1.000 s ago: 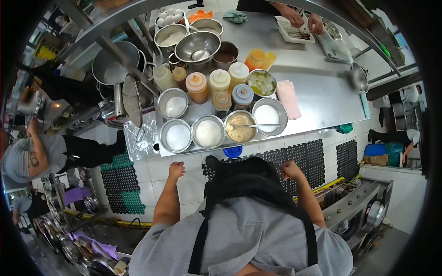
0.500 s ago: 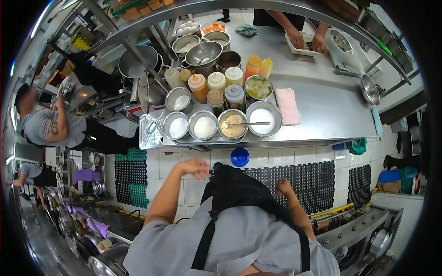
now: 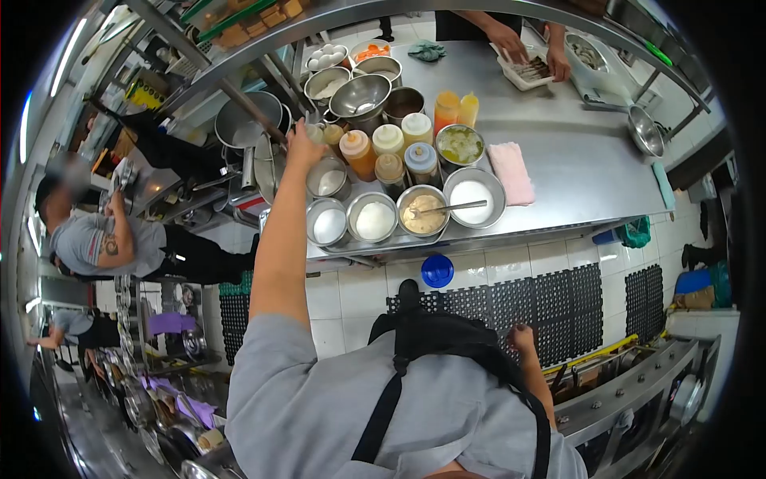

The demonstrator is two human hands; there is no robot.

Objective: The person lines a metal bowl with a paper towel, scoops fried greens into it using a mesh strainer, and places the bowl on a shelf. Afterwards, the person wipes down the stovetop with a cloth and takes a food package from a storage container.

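Observation:
My left hand reaches over the left part of the steel table, at a pale squeeze bottle behind a metal pot of white powder. Its fingers are bent around the bottle's side, partly hidden. Right of it stand an orange-filled bottle and other squeeze bottles. Along the front edge are bowls of white grains and a tan mix with a spoon. My right hand hangs low beside my apron, its fingers curled and small in view; whether it holds anything is unclear.
A pink cloth lies on the steel table. Across it, a person's hands work at a white tray. Another person stands at the left. An overhead shelf crosses the top; a blue lid is below the table.
My left hand has gone from above the floor up and forward to the squeeze bottles. My right hand stays low. The view has shifted, and the co-worker's hands have moved at the tray.

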